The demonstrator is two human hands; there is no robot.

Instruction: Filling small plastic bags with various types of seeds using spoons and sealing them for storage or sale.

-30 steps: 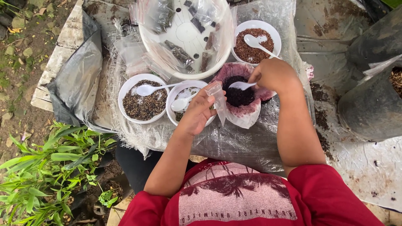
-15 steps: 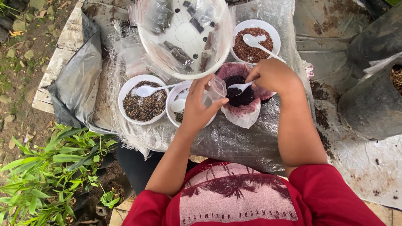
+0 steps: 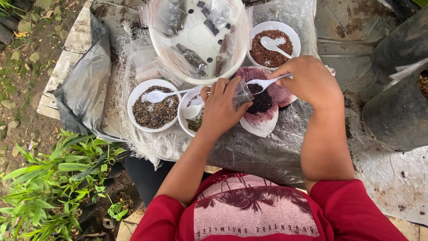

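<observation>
At the left, a white bowl of mixed dark seeds (image 3: 154,111) sat with its spoon resting in it, untouched. The left hand (image 3: 221,108) pinched a small clear packet (image 3: 242,93) open over the pink-lined bowl of black seeds (image 3: 263,103). The right hand (image 3: 309,81) gripped a white plastic spoon (image 3: 264,83), tip at the packet's mouth. Filled packets already lay in the large white basin (image 3: 198,38); this one looked barely filled.
</observation>
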